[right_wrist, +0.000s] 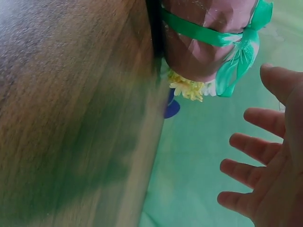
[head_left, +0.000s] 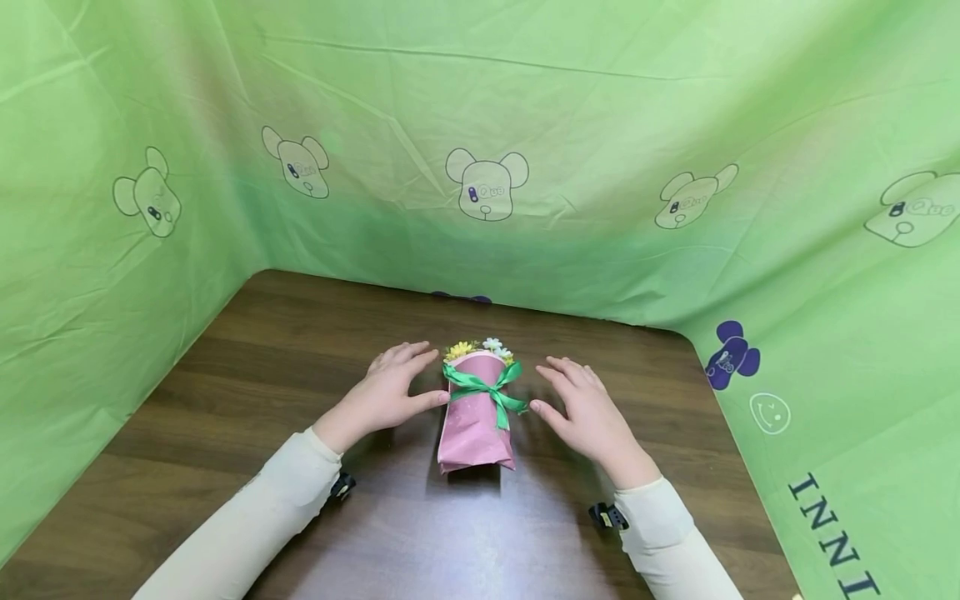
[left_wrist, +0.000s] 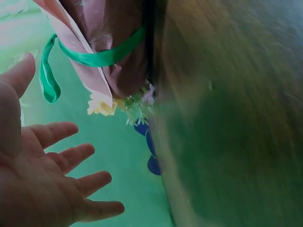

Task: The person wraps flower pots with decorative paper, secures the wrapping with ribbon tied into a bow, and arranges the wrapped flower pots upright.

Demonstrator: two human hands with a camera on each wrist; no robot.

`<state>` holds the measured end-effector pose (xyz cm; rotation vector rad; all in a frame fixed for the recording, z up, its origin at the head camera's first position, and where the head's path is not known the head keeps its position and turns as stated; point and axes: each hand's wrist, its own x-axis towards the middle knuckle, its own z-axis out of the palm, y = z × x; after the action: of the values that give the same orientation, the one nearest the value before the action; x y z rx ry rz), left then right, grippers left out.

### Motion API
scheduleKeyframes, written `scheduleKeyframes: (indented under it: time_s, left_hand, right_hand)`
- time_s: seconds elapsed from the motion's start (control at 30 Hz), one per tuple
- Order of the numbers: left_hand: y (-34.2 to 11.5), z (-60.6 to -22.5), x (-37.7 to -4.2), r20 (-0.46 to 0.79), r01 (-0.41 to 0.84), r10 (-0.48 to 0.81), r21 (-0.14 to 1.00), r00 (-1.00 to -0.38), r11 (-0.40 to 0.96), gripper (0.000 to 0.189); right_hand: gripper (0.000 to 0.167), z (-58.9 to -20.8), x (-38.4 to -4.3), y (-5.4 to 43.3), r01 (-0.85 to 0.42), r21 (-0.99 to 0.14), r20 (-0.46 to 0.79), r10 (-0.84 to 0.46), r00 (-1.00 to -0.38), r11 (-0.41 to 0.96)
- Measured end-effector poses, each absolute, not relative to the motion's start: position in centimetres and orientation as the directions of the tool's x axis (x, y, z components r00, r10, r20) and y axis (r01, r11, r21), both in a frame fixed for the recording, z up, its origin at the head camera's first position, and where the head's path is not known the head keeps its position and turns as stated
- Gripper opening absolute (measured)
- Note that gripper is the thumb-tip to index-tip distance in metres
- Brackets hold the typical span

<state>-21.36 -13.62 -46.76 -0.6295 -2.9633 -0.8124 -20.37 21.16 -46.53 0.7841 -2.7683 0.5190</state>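
Observation:
A small bouquet in pink wrapping paper (head_left: 474,429) lies on the brown table between my two hands, its blooms pointing away from me. Round its middle runs a green ribbon (head_left: 491,388) tied in a bow. Yellow flowers (head_left: 461,351) and white flowers (head_left: 492,343) show at the far end. My left hand (head_left: 382,392) is spread at the bouquet's left side, thumb tip right at the paper's edge. On the other side, my right hand (head_left: 581,408) has its fingers extended near the bow's loose end. Both wrist views show the palms with nothing in them.
The wooden table (head_left: 247,375) has rounded far corners. Green cloth (head_left: 375,83) printed with bear heads hangs behind it and along both sides. Each wrist carries a black strap device, such as the wrist camera (head_left: 607,517) on the right.

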Motion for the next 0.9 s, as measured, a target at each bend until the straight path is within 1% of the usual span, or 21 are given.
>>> scheduleKeyframes:
  time_s: [0.17, 0.3, 0.4, 0.63, 0.9]
  left_hand:
    - [-13.9, -47.4, -21.1, 0.077, 0.352, 0.356, 0.443, -0.931, 0.825, 0.094]
    - [-13.6, -47.8, -20.9, 0.038, 0.336, 0.356, 0.442, -0.934, 0.832, 0.103]
    - [-13.2, -48.1, -20.8, -0.002, 0.311, 0.352, 0.462, -0.936, 0.830, 0.106]
    - [-12.3, -48.3, -20.9, -0.058, 0.239, 0.307, 0.495, -0.950, 0.835, 0.109]
    - [-11.4, -48.2, -21.3, -0.085, 0.172, 0.266, 0.573, -0.960, 0.802, 0.104]
  right_hand:
    - [0.065, -46.6, -20.1, 21.1, -0.515, -0.284, 0.269, -0.448, -0.852, 0.809]
    - [0.068, -46.7, -20.0, 20.6, -0.498, -0.336, 0.261, -0.429, -0.865, 0.800]
    - [0.070, -46.9, -20.1, 20.0, -0.484, -0.383, 0.252, -0.415, -0.874, 0.787]
    - [0.072, -47.2, -20.4, 18.9, -0.385, -0.477, 0.171, -0.347, -0.922, 0.790]
    - [0.067, -47.0, -20.9, 17.3, -0.228, -0.640, 0.047, -0.259, -0.965, 0.734]
